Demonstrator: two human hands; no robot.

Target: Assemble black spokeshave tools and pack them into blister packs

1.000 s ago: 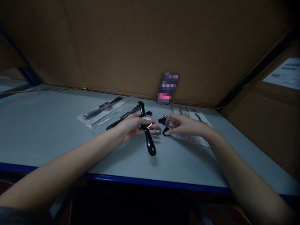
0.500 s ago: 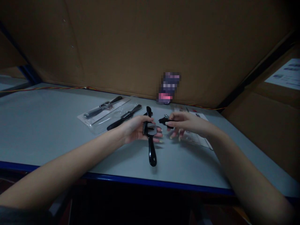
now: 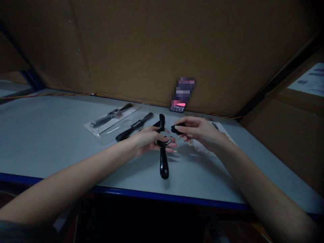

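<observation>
My left hand (image 3: 149,141) is shut around the middle of a glossy black two-handled tool, probably a spokeshave (image 3: 164,168). Its lower handle points toward me, and a round metal part (image 3: 165,137) shows by my fingers. My right hand (image 3: 199,131) pinches a small black part (image 3: 176,128) between its fingers, close to the tool's upper handle. The part's end sticks out toward the tool. My fingers hide the rest of it.
Two similar black tools lie in clear plastic packaging (image 3: 111,123) on the grey table (image 3: 50,131). A printed sheet (image 3: 204,150) lies under my right hand. A blurred phone (image 3: 178,108) leans on the cardboard wall (image 3: 162,50). The table's blue front edge (image 3: 152,195) is near me.
My right hand has moved up and toward the tool with the small black part. The tool now stands straighter in my left hand, with its round metal part facing up.
</observation>
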